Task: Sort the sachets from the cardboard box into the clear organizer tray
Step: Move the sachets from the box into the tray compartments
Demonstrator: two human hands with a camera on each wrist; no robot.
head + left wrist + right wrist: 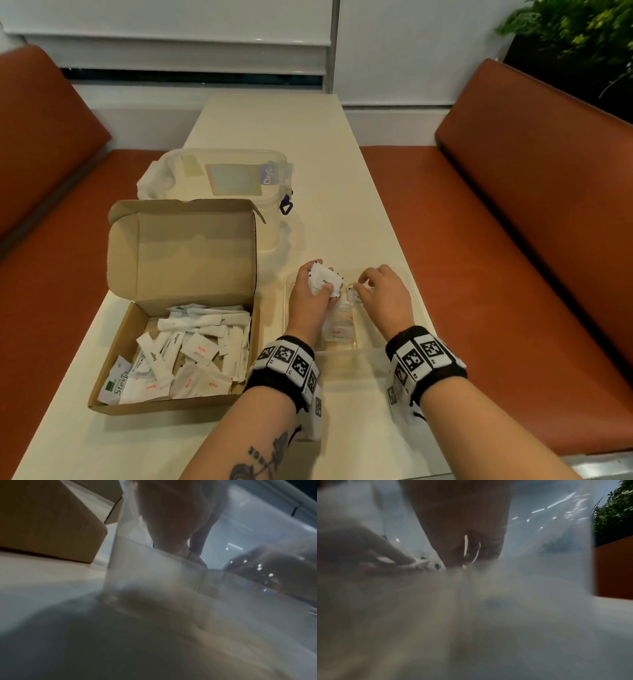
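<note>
The open cardboard box stands at the left and holds several white sachets. To its right lies the clear organizer tray, with both hands over it. My left hand grips a bunch of white sachets above the tray's far left part. Just to the right, my right hand pinches a single small sachet with curled fingers, low in the tray. Several salt sachets lie in the tray's middle compartment. The right wrist view shows my left fingers on a white sachet.
A clear lidded container stands behind the box, its blue clip on the right. Orange bench seats flank the narrow cream table. A green plant is at the far right. The box corner sits close to the tray wall.
</note>
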